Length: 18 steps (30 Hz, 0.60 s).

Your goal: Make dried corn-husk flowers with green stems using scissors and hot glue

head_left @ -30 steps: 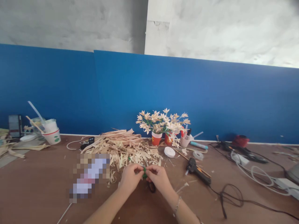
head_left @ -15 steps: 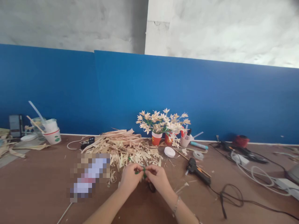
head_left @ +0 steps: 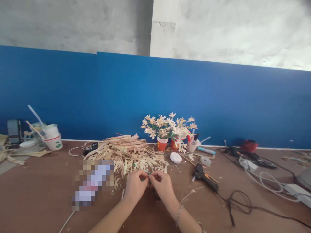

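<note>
My left hand [head_left: 136, 186] and my right hand [head_left: 162, 186] meet fingertip to fingertip low over the table. Both are closed in a pinch on a small green piece [head_left: 149, 173], mostly covered by the fingers; its kind does not show. Under my right hand a dark object [head_left: 156, 194] lies partly hidden. Just beyond the fingers spreads a heap of dry, pale husk strips [head_left: 136, 155]. Behind it, cream star-shaped flowers on green stems [head_left: 161, 122] stand in a red and white paper cup [head_left: 162, 144].
To the right lie a black glue gun [head_left: 204, 178] with its cable, a white disc-shaped roll [head_left: 175, 158], a tape roll [head_left: 205, 160] and white cords [head_left: 264, 181]. A blurred-out rectangle [head_left: 93, 184] lies left, near a white cup [head_left: 54, 142]. A blue partition [head_left: 155, 90] borders the back.
Both hands stay pinched together in nearly the same spot. My fingertips have drawn closer, and less of the green piece shows. The view has shifted slightly.
</note>
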Available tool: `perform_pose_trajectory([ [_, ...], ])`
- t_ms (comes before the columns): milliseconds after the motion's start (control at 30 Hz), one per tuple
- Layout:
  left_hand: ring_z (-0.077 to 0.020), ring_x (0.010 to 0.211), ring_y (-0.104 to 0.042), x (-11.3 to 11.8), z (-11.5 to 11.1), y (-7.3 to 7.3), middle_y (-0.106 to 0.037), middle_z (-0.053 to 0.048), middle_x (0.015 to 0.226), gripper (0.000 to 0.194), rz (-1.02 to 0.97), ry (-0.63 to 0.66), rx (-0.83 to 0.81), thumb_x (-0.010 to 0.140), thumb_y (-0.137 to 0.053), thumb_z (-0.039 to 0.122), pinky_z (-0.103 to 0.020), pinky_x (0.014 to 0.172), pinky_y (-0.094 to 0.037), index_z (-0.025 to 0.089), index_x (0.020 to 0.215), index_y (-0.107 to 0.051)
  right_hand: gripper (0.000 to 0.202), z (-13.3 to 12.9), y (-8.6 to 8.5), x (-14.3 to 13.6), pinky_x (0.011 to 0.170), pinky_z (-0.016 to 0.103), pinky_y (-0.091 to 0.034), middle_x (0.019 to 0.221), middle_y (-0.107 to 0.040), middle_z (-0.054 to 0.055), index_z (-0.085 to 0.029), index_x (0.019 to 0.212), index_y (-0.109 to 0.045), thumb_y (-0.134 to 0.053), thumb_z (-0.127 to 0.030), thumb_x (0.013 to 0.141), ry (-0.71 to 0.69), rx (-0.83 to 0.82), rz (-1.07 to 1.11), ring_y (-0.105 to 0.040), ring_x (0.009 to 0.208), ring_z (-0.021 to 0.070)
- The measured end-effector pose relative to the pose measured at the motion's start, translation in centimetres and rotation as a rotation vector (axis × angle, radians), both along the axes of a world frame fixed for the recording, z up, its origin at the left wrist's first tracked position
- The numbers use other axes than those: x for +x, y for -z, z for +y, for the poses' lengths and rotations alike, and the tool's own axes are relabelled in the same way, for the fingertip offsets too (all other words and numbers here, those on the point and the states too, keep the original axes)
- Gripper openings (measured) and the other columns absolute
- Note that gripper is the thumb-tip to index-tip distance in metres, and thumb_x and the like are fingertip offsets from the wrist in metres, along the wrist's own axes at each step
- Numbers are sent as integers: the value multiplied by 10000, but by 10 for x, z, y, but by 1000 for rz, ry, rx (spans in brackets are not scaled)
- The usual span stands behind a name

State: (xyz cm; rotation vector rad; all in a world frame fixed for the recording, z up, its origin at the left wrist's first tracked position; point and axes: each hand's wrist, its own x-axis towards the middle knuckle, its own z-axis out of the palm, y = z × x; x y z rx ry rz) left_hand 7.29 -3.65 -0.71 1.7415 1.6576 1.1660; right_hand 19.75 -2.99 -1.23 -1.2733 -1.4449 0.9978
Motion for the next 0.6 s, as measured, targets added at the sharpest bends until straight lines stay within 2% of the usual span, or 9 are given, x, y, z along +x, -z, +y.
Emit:
perform_pose_trajectory([
  [167,-173,634,-567,3,-1,-1,-641,-15,595,125,43,-16,14,649,-568,228,-274,632,-390,187,537,-606,140,-5,-6,-1,447,212,-386,491,-551,-6,-167,605,-538,-524,-271,697,-3,59,-14,-500,453,120],
  [267,-173,633,-568,3,1,1,-643,-18,603,115,46,9,6,650,-556,211,-274,627,-397,183,550,-607,123,-4,-4,-1,454,211,-383,501,-540,-10,-171,604,-521,-512,-253,694,1,75,-48,-500,468,122],
  [500,-167,690,-611,0,4,3,-686,-33,724,156,-208,240,-59,666,-514,163,-254,659,-454,159,741,-650,165,4,6,6,440,208,-369,492,-516,-24,-174,598,-509,-525,-302,700,-38,55,-25,-490,452,113],
  [600,-177,697,-620,-2,5,3,-698,-41,723,187,-225,274,-69,689,-501,174,-262,669,-466,153,754,-676,203,6,5,9,420,206,-363,472,-516,-31,-167,601,-521,-560,-347,684,-72,-4,14,-488,421,107],
])
